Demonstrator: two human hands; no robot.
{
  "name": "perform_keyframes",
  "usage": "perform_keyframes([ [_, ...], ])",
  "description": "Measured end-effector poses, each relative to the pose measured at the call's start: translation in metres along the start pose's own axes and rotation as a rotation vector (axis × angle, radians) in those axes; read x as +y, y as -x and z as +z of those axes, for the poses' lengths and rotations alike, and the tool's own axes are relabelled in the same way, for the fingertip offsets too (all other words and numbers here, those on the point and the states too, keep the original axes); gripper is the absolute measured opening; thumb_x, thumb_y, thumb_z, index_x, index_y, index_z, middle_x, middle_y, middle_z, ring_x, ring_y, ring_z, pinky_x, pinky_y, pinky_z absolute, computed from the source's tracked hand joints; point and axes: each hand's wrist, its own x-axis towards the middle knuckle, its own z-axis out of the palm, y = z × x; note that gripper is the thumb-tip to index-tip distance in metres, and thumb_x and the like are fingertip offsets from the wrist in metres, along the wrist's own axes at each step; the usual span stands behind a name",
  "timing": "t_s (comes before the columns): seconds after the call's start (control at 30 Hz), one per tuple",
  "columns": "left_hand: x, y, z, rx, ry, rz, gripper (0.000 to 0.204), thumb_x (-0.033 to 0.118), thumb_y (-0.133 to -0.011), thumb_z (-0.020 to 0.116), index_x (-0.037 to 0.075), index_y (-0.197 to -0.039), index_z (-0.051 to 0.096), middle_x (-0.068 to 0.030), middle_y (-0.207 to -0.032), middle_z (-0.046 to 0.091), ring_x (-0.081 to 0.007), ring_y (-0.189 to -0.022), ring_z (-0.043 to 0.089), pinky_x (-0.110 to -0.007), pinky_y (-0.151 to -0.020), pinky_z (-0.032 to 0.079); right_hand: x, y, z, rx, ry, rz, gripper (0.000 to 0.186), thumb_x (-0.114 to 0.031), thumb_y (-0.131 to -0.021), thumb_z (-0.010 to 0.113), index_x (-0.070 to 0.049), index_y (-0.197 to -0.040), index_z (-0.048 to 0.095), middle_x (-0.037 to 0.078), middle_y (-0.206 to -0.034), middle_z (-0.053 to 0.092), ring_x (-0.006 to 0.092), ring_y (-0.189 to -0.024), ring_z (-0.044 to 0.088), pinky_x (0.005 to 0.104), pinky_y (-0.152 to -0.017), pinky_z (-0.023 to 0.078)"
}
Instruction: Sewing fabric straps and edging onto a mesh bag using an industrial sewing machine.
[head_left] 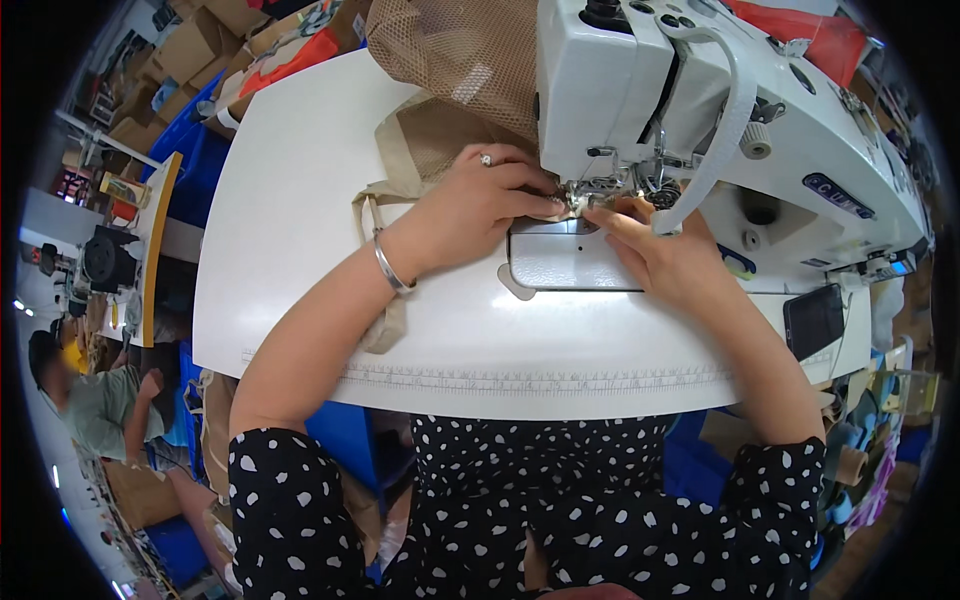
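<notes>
A white sewing machine stands on the table, its presser foot low over the bed. Tan fabric with a mesh part lies left of the machine and runs in under the foot. My left hand has its fingers closed on the fabric's edge, just left of the foot. From the other side, my right hand reaches its bent thumb and forefinger to the foot. A white curved guard partly covers that hand, and what its fingertips pinch is too small to tell. Beneath lies a metal plate.
A tan strap hangs from the fabric by my left forearm. A dark phone rests at the table's right. A printed ruler follows the front edge. Cartons and another person are off to the left.
</notes>
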Motion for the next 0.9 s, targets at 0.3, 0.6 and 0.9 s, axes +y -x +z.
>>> perform_keyframes([
  [0.3,-0.002,-0.005,0.000,0.063,-0.150,0.107,0.028,0.017,-0.086,0.062,0.025,-0.109,0.078,0.0071,-0.113,0.071,-0.0148,-0.118,0.056,-0.037,-0.105,0.035,-0.001,0.000,0.004,-0.102,0.026,-0.005,0.042,-0.016,-0.097,0.061,-0.030,-0.137,0.063,-0.004,-0.129,0.064,0.0191,-0.106,0.067,0.0416,-0.092,0.053],
  [0.6,-0.006,-0.005,0.006,0.083,-0.164,0.067,0.032,0.018,-0.087,0.062,0.025,-0.112,0.078,0.0079,-0.115,0.071,-0.0152,-0.120,0.056,-0.035,-0.103,0.039,0.000,-0.004,0.008,0.049,-0.135,-0.045,0.036,-0.012,-0.091,0.065,-0.020,-0.126,0.070,0.001,-0.122,0.067,0.0263,-0.107,0.064,0.0429,-0.091,0.052],
  [0.9,-0.011,-0.006,0.010,0.084,-0.112,0.052,0.032,0.017,-0.087,0.060,0.025,-0.113,0.078,0.0077,-0.121,0.071,-0.0166,-0.122,0.055,-0.034,-0.101,0.042,-0.001,0.000,0.008,0.001,-0.113,0.000,0.037,-0.014,-0.096,0.064,-0.020,-0.132,0.066,0.005,-0.123,0.064,0.0268,-0.111,0.065,0.0402,-0.093,0.055],
])
